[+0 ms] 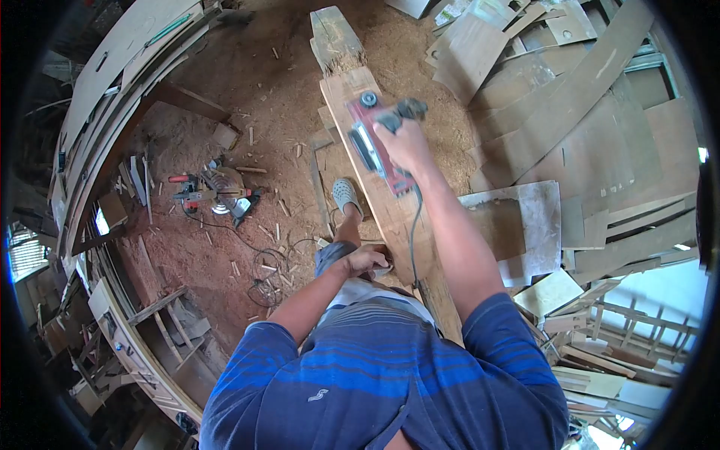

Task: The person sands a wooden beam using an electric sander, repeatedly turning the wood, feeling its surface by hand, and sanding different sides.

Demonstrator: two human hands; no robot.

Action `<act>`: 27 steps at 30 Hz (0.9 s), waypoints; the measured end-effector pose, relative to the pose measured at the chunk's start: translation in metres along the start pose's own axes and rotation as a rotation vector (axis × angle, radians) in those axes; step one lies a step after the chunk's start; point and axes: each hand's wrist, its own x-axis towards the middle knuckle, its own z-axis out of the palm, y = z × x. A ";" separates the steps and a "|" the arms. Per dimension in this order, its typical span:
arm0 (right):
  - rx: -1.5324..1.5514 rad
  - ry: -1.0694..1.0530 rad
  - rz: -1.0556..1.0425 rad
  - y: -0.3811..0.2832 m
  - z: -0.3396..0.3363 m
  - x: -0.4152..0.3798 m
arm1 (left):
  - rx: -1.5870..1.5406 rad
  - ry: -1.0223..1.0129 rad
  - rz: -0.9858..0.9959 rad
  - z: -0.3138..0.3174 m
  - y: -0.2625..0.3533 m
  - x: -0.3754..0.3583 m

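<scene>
A red electric planer (364, 114) rests on a long wooden board (396, 225), past the board's middle. My right hand (406, 147) is closed around the planer's dark rear handle, with the arm stretched forward. From the planer, a dark power cord (412, 232) runs back along the board toward my body. My left hand (365, 260) is close to my waist, its fingers curled by the near left edge of the board. What those fingers grip is hidden. Beneath the board lies a thick, rough timber beam (334, 39), whose far end sticks out.
A miter saw (221, 191) stands on the dusty floor at left, with offcuts and a tangled cable (268, 274) around it. Thin wooden sheets (577, 142) pile up at right. More panels (124, 82) are stacked at left. Shavings cover the floor. My foot in a grey clog (345, 195) is left of the board.
</scene>
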 end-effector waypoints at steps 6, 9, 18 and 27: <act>-0.011 0.047 -0.072 0.051 -0.042 -0.183 | -0.079 -0.076 0.045 0.003 0.000 -0.004; 0.039 0.022 0.036 0.052 -0.066 -0.269 | -0.059 -0.091 0.055 0.006 0.004 -0.007; 0.013 0.057 0.157 0.043 -0.056 -0.243 | 0.006 -0.045 0.093 0.012 0.006 -0.007; -0.056 0.089 -0.031 0.000 -0.022 -0.073 | 0.078 -0.030 0.014 0.010 0.015 -0.003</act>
